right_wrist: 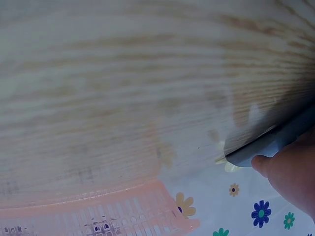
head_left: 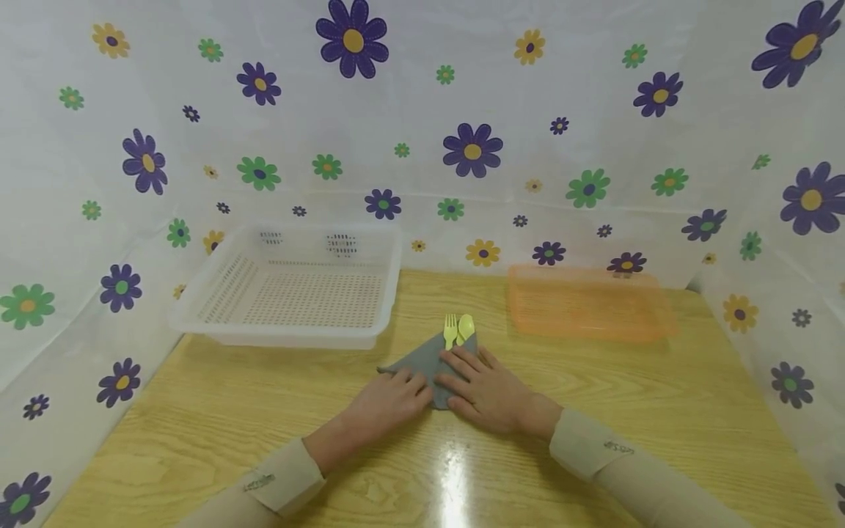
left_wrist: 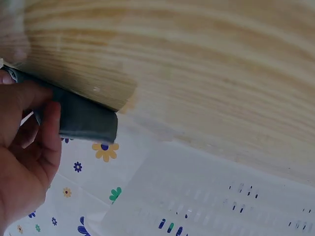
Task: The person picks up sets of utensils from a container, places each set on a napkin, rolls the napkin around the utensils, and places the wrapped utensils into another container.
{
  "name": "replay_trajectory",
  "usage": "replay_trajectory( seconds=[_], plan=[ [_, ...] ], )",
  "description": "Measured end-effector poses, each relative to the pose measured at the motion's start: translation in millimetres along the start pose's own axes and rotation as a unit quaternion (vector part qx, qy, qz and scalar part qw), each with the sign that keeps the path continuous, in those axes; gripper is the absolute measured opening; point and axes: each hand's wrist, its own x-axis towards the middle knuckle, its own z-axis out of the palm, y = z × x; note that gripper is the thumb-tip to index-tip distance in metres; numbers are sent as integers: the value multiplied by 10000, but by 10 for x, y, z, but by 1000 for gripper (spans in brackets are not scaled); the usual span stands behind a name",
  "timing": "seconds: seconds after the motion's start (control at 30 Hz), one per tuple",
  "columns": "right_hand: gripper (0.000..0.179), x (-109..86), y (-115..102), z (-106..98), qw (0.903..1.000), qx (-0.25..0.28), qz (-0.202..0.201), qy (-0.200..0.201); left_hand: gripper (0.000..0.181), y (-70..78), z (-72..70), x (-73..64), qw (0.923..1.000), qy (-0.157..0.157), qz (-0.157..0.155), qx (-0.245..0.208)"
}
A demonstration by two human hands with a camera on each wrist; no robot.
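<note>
A grey cloth napkin (head_left: 422, 361) lies partly folded on the table, its folded part lying over the lower ends of a yellow-green fork (head_left: 450, 328) and a matching spoon (head_left: 466, 326). Their heads stick out at the far edge. My left hand (head_left: 386, 402) pinches the near left part of the cloth between curled fingers; the left wrist view shows the napkin (left_wrist: 88, 118) held at its fold. With fairly straight fingers, my right hand (head_left: 491, 392) presses on the napkin's right side. In the right wrist view one fingertip (right_wrist: 261, 164) rests against the cloth.
At the back left stands a white perforated basket (head_left: 290, 340). A shallow orange basket (head_left: 594, 334) sits at the back right. Both rest on the wood-patterned table (head_left: 218, 418), and a flower-printed white sheet (head_left: 422, 110) surrounds it at the back and sides.
</note>
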Motion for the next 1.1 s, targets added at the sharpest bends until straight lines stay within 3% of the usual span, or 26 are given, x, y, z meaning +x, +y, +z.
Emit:
replay_trajectory(
  seconds=[0.1,0.23,0.43,0.6,0.97,1.1],
  plan=[
    [55,4,-4,-6,10000,14,-6,0,13,14,-3,7,9999,82,-122,-73],
    [55,-2,2,-14,9999,139,8,62,11,43,-29,62,9985,447,-186,-237],
    [60,-5,3,-27,9997,109,36,195,10,77,-62,158,9934,1121,97,-210],
    [64,7,-15,-47,9997,19,37,244,8,100,-67,214,9885,1461,356,-175],
    [61,-53,-20,-82,9998,-76,67,143,7,187,-62,384,9844,1668,552,-15],
    [57,-78,-24,-83,9999,-154,31,35,8,229,-57,437,9887,1438,410,-93]
  ],
)
